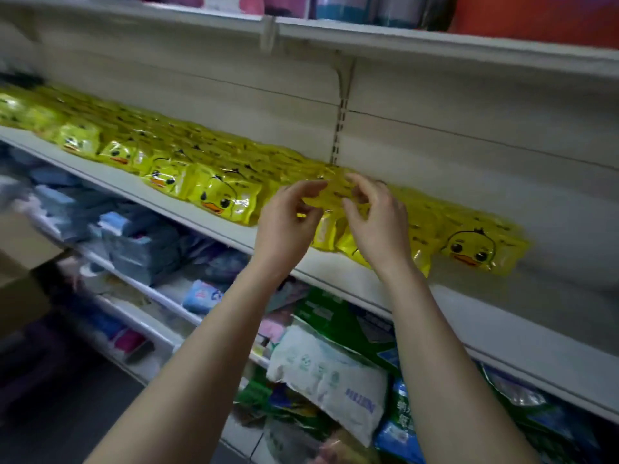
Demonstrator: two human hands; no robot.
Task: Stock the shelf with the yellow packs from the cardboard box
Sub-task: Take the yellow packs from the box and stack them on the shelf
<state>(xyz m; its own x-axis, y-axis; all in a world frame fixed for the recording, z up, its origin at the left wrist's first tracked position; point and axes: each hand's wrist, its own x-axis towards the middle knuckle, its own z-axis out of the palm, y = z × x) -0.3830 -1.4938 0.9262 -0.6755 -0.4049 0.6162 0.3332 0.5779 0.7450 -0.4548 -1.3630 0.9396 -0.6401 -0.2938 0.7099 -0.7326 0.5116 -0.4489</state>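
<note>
Yellow packs [214, 195] with duck faces line the white shelf [110, 180] in overlapping rows. Near the middle the top pack [331, 195] is pinched from both sides — left grip [284, 226] and right grip [378, 222] each curl fingers and thumb on its edges. The cardboard box [20, 262] — blurred — sits far left.

Pale wall panels [469, 105]; seemingly dark floor [67, 413]

Shop aisle: tiered white shelving [187, 212] across frame, rows of yellow packs [221, 195], packaged goods [335, 380] lower centre.
</note>
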